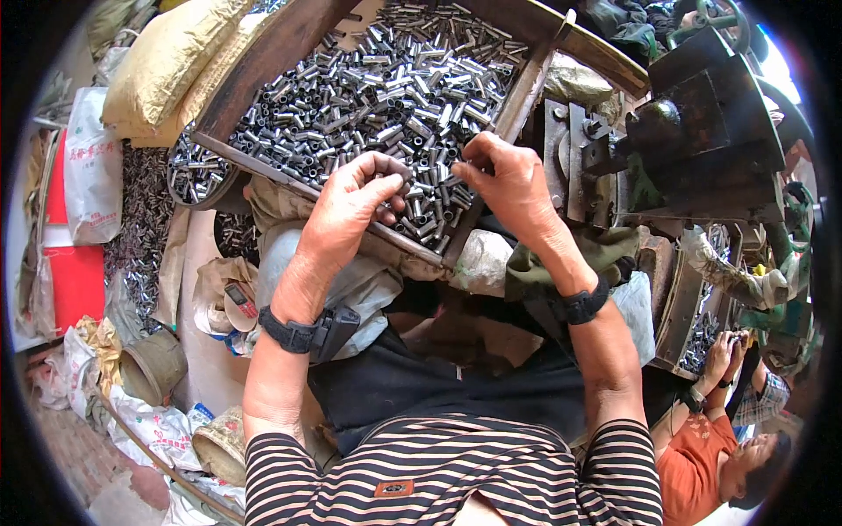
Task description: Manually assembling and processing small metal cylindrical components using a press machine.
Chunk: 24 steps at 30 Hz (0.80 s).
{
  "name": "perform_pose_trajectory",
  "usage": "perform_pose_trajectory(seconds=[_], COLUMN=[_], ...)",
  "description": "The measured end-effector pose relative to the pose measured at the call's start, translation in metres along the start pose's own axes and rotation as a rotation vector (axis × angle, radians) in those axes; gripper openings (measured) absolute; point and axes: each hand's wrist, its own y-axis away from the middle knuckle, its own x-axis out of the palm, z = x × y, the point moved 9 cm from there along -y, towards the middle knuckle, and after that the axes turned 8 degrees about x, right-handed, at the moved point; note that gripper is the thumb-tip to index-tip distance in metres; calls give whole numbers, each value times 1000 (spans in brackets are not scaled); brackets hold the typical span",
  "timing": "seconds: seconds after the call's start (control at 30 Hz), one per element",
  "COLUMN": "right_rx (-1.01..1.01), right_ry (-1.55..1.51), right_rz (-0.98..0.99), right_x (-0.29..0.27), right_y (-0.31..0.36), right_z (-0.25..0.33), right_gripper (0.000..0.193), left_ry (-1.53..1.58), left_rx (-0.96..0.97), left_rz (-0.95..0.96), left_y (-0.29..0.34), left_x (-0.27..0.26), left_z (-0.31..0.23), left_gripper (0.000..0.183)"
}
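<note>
Wooden tray (263,67) under a loose heap of short, shiny metal tubes (377,92)

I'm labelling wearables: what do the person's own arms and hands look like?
Left hand and right hand are ungloved. Each wrist has a black strap; the left one carries a boxy black unit. The short sleeves are black with pale stripes.

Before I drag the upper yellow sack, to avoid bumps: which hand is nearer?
Left. The left hand is below and right of the upper yellow sack; the right hand is farther right.
</note>
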Motion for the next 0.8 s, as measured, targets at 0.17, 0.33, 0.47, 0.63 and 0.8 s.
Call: perform_pose_trajectory(seconds=[0.17, 0.33, 0.47, 0.63, 0.8], right_rx=[18, 90, 158, 102, 90], right_ry=[-104, -262, -322, -158, -51], right_rz=[-18, 24, 2, -24, -72], right_x=[-7, -8, -5, 2, -1], right_y=[1, 6, 2, 0, 1], right_z=[6, 6, -3, -7, -7], right_gripper=[13, 12, 14, 15, 16], left_ry=[35, 56, 82, 78, 94], left_rx=[34, 50, 63, 91, 84], left_rz=[-27, -30, -40, -27, -16], left_y=[3, 2, 2, 0, -3], left_x=[-3, -4, -6, -3, -4], left_z=[4, 7, 8, 6, 8], left_gripper=[12, 12, 11, 12, 11])
